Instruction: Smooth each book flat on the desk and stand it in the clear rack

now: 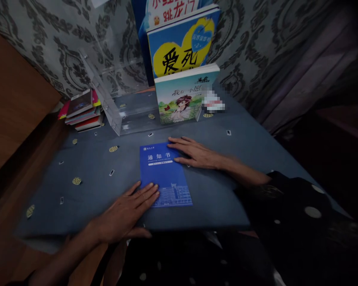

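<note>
The left hand (127, 214), fingers stretched out and gripping nothing, touches the lower left of a blue booklet (162, 174); the right hand (197, 153), equally flattened and gripping nothing, touches its upper right. The booklet lies between them on the bench (214, 202). Beyond stand books (183, 97).

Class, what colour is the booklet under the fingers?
The booklet is mostly blue, showing best in the head view.

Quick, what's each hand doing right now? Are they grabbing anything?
Left hand: open, fingers spread over the lower left of the blue booklet, not gripping.
Right hand: open, fingertips at its upper right edge, not gripping.
</note>
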`<action>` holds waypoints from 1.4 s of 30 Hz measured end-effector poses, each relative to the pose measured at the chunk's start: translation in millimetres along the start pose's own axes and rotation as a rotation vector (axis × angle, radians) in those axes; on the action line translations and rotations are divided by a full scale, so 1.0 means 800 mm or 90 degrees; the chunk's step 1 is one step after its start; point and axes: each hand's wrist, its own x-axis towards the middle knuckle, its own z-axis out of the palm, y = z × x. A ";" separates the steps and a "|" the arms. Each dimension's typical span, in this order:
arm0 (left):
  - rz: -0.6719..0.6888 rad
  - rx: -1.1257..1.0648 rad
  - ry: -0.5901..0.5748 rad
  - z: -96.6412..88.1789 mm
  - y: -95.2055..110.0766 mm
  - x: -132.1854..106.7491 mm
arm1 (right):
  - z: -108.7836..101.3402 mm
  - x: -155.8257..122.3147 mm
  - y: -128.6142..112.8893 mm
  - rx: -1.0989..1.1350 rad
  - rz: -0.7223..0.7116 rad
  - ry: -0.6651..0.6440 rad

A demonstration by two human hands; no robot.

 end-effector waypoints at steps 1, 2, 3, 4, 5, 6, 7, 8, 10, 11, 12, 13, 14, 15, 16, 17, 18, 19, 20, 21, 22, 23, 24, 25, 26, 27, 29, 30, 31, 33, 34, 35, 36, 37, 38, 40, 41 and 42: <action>0.015 -0.006 -0.003 0.000 0.004 0.006 | 0.000 0.000 0.000 -0.002 -0.002 0.001; 0.031 -0.014 -0.006 0.000 0.008 0.014 | 0.000 0.000 0.000 -0.004 -0.002 0.001; 0.047 -0.023 -0.008 -0.001 0.012 0.022 | 0.000 -0.001 0.000 -0.005 -0.002 -0.001; 0.062 -0.031 -0.009 -0.001 0.016 0.031 | 0.000 -0.001 0.000 -0.005 -0.002 -0.003; 0.075 -0.038 -0.009 -0.001 0.021 0.041 | -0.001 -0.001 -0.001 -0.005 -0.001 -0.006; 0.087 -0.045 -0.009 0.000 0.025 0.051 | -0.001 -0.001 0.000 -0.005 0.001 -0.008; 0.096 -0.051 -0.008 0.000 0.030 0.060 | -0.001 -0.001 0.000 -0.005 0.002 -0.010; 0.104 -0.056 -0.006 0.000 0.034 0.069 | -0.001 -0.001 0.000 -0.004 0.003 -0.012; 0.120 -0.065 -0.002 0.001 0.043 0.084 | 0.000 -0.001 0.001 -0.003 0.001 -0.013; 0.126 -0.067 0.000 0.001 0.046 0.089 | 0.000 -0.001 0.002 -0.004 -0.001 -0.014; 0.132 -0.067 0.000 0.001 0.049 0.092 | 0.001 -0.001 0.002 -0.005 -0.004 -0.014; 0.136 -0.067 0.001 0.002 0.051 0.092 | 0.001 -0.001 0.003 -0.008 -0.006 -0.014; 0.138 -0.064 0.000 0.002 0.052 0.091 | 0.001 -0.001 0.003 -0.010 -0.007 -0.013; 0.136 -0.061 0.001 0.002 0.053 0.087 | 0.001 -0.001 0.003 -0.011 -0.006 -0.013; 0.133 -0.056 0.002 0.002 0.054 0.082 | 0.001 -0.001 0.003 -0.011 -0.006 -0.013; 0.129 -0.050 0.004 0.002 0.054 0.075 | 0.001 -0.001 0.002 -0.010 -0.005 -0.013; 0.124 -0.042 0.006 0.002 0.054 0.067 | 0.001 -0.001 0.002 -0.009 -0.004 -0.013; 0.117 -0.035 0.008 0.003 0.055 0.059 | 0.001 -0.002 0.001 -0.007 -0.004 -0.012; 0.107 -0.028 0.010 0.004 0.055 0.051 | 0.001 -0.002 0.001 -0.007 -0.003 -0.012; 0.096 -0.020 0.012 0.006 0.056 0.043 | 0.001 -0.002 0.000 -0.007 -0.003 -0.010; 0.085 -0.013 0.013 0.008 0.056 0.036 | 0.001 -0.002 0.000 -0.007 -0.003 -0.009; 0.072 -0.005 0.014 0.010 0.056 0.029 | 0.001 -0.002 0.000 -0.008 -0.002 -0.007; 0.060 0.004 0.018 0.013 0.057 0.023 | 0.001 -0.002 0.000 -0.010 -0.001 -0.005; 0.046 0.013 0.021 0.016 0.056 0.017 | 0.002 -0.002 0.000 -0.012 0.000 -0.005; 0.032 0.021 0.025 0.019 0.056 0.012 | 0.002 -0.002 0.000 -0.016 0.001 -0.005; 0.016 0.028 0.029 0.022 0.054 0.007 | 0.003 -0.002 0.000 -0.021 0.002 -0.005; -0.017 0.038 0.038 0.026 0.051 -0.001 | 0.004 -0.001 -0.001 -0.036 0.002 -0.003; -0.031 0.042 0.042 0.028 0.049 -0.005 | 0.005 -0.001 -0.003 -0.048 0.002 -0.002; -0.042 0.046 0.047 0.029 0.047 -0.008 | 0.006 -0.001 -0.005 -0.061 0.002 -0.001; -0.055 0.051 0.054 0.029 0.044 -0.012 | 0.009 -0.002 -0.010 -0.088 0.004 -0.002; -0.058 0.052 0.056 0.029 0.043 -0.013 | 0.010 -0.003 -0.014 -0.099 0.004 -0.004; -0.062 0.052 0.058 0.030 0.042 -0.013 | 0.013 -0.005 -0.019 -0.107 0.003 -0.006; -0.064 0.051 0.062 0.030 0.042 -0.013 | 0.016 -0.007 -0.024 -0.111 0.000 -0.006; -0.067 0.049 0.065 0.030 0.042 -0.013 | 0.019 -0.010 -0.031 -0.113 -0.004 -0.006; -0.068 0.047 0.069 0.030 0.042 -0.013 | 0.022 -0.014 -0.038 -0.113 -0.010 -0.008; -0.069 0.040 0.076 0.030 0.042 -0.013 | 0.029 -0.024 -0.053 -0.111 -0.021 -0.017; -0.069 0.036 0.079 0.030 0.042 -0.013 | 0.033 -0.029 -0.061 -0.112 -0.024 -0.023; -0.067 0.032 0.083 0.030 0.042 -0.013 | 0.037 -0.035 -0.070 -0.112 -0.027 -0.030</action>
